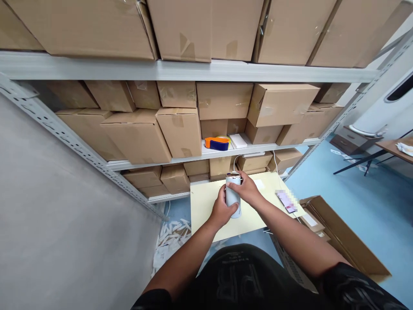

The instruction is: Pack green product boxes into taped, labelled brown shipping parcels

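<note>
A pale blue-white cylinder [232, 197] with a shiny copper-coloured top stands upright between my hands, over a cream-coloured tabletop [206, 215]. My left hand [223, 209] wraps round its lower left side, thumb across the front. Up at its top right, my right hand [248, 189] grips the rim area with the thumb over the front. A white cable [235, 161] rises just behind the cylinder's top; whether it joins the cylinder I cannot tell. What the cylinder is exactly does not show.
A phone [286, 201] lies on the table's right side. Metal shelves [193, 71] full of cardboard boxes [179, 131] rise ahead, with an orange-and-blue tape dispenser [217, 143] and a white box [238, 141]. An open carton [348, 237] sits right; white scraps [172, 232] litter the floor left.
</note>
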A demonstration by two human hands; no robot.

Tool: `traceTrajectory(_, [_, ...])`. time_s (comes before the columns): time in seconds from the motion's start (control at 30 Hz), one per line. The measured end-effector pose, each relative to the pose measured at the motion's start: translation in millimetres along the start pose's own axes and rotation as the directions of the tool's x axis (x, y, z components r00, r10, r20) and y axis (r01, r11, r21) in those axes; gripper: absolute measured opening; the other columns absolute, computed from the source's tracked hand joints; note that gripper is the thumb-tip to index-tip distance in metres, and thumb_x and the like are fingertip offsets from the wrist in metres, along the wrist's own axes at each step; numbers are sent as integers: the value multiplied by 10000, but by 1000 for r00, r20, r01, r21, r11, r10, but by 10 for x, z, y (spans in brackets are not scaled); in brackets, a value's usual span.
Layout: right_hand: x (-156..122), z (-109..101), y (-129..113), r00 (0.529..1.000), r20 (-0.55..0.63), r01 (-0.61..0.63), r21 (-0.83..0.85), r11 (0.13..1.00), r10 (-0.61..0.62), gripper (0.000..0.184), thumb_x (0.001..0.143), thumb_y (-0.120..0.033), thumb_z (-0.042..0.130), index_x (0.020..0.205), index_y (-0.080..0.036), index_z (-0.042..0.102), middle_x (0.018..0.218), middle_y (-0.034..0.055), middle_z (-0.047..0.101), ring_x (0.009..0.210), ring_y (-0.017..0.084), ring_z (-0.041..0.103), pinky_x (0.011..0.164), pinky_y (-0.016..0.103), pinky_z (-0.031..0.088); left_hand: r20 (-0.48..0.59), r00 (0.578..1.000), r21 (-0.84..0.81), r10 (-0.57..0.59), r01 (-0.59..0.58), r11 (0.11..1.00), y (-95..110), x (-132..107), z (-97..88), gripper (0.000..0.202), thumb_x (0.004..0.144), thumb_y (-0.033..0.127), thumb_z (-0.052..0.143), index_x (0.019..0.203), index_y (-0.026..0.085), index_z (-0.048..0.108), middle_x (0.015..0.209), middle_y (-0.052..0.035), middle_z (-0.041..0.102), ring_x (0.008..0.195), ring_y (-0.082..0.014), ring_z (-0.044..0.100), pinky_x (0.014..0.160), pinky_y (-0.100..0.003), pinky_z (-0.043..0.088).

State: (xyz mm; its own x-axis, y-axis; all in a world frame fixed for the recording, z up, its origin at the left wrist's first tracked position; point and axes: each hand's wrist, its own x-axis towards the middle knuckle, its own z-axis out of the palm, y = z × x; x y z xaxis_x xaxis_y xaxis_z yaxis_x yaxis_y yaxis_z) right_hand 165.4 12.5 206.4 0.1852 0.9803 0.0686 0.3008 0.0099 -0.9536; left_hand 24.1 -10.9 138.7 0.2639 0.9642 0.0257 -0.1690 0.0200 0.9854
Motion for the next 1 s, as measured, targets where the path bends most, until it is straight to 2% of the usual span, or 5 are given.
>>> traceTrajectory(0.13, [-18,-37,67,998,50,-42,100,994,37,483,696,-464,836,1089,-222,697,1011,48,759,927,240,687,816,364,541,57,998,-8,34,-34,999,-52,-7,-11,888,710,301,835,1494,277,419,1423,-114,611,1260,-291,616,1053,-421,494])
traceTrajectory(0.23, [-13,-176,161,998,16,-57,127,990,56,486,703,-477,823,1080,-200,693,1022,60,754,926,241,686,805,354,539,116,991,29,67,-70,997,-133,94,-111,631,817,430,763,1387,251,561,1402,-116,623,1263,-298,606,1059,-423,476])
traceTrajectory(0.43, [210,-685,442,975,-222,4,55,998,8,581,696,-514,829,1143,-191,649,1080,90,733,954,259,671,835,374,523,-224,969,545,-101,210,812,-502,481,-308,392,742,516,789,966,210,688,1155,-126,684,1044,-303,663,918,-396,483])
traceTrajectory(0.63, [409,-1018,722,946,-302,-87,114,990,117,589,645,-513,857,1066,-193,596,975,59,702,863,226,633,768,342,499,-284,922,557,-262,382,737,-873,754,-201,340,742,509,785,778,233,590,814,-47,687,889,-261,674,748,-303,456])
traceTrajectory(1.0, [473,-470,1131,955,-35,-263,350,899,294,609,622,-550,866,1005,-221,527,925,-9,619,823,181,595,723,308,516,-253,811,175,-527,575,800,-1225,810,-179,154,857,319,665,802,183,619,668,-15,664,589,-152,658,548,-245,502])
